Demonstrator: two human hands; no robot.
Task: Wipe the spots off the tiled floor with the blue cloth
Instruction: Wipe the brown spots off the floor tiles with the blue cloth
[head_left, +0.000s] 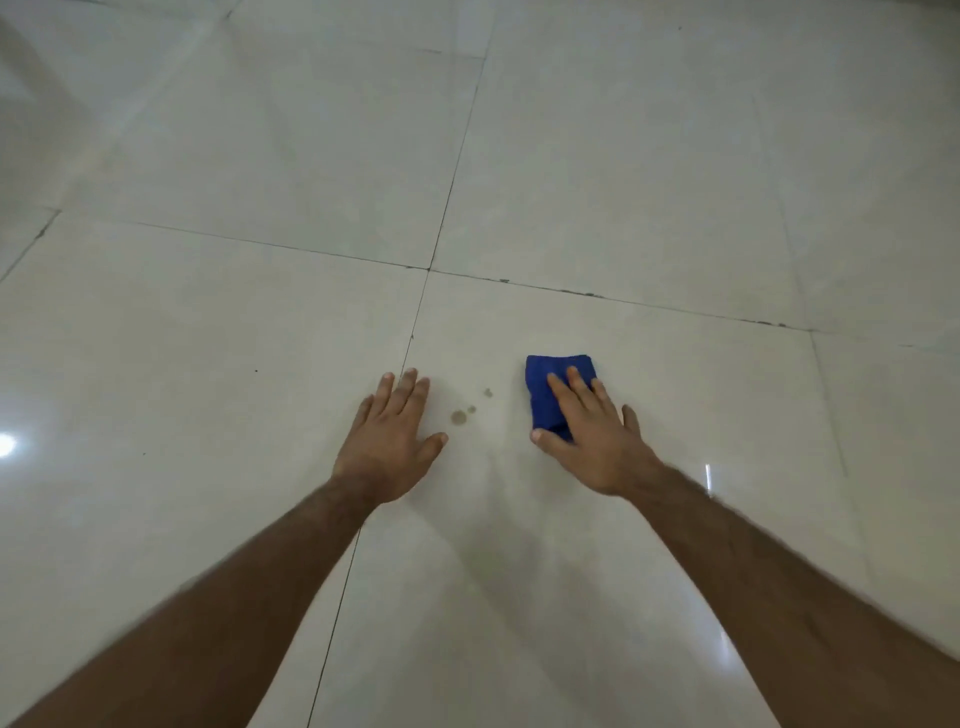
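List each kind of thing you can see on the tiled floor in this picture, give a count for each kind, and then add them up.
Hands: 2, left hand and right hand
Blue cloth: 1
Brownish spots: 3, a large spot, a small spot and a far spot
Total: 6

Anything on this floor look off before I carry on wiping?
Yes: three brownish spots sit unwiped on the tile between the left hand and the blue cloth under the right hand. Dark chips also mark the grout line beyond the cloth.
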